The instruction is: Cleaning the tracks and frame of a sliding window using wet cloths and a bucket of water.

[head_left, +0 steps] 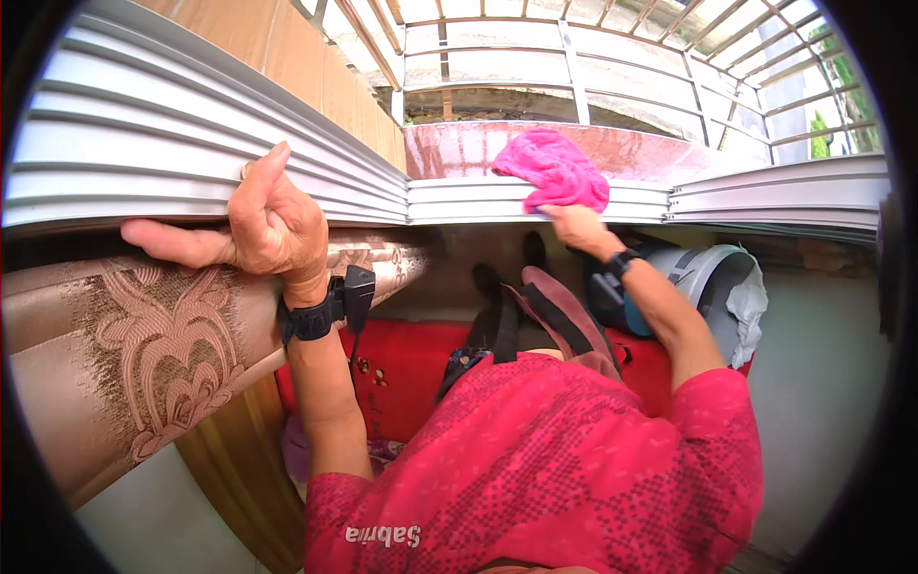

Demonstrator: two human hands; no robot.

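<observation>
A bright pink cloth [555,167] is bunched over the white window track, its far part lying on the reddish glossy sill. My right hand [579,230] grips its near end, fingers closed, on the near side of the frame. To the left, my left hand [273,225] is against the white ribbed window frame [191,143], thumb and fingers apart with nothing in them. Part of its fingers is hidden from sight. Black bands with small devices are on both my wrists.
Metal railing bars [574,77] stand beyond the sill [445,153]. A patterned brown curtain [177,335] hangs at the left below the frame. A grey-blue bucket [679,273] with a white cloth [748,306] over its rim is at the right, near a red surface [406,344].
</observation>
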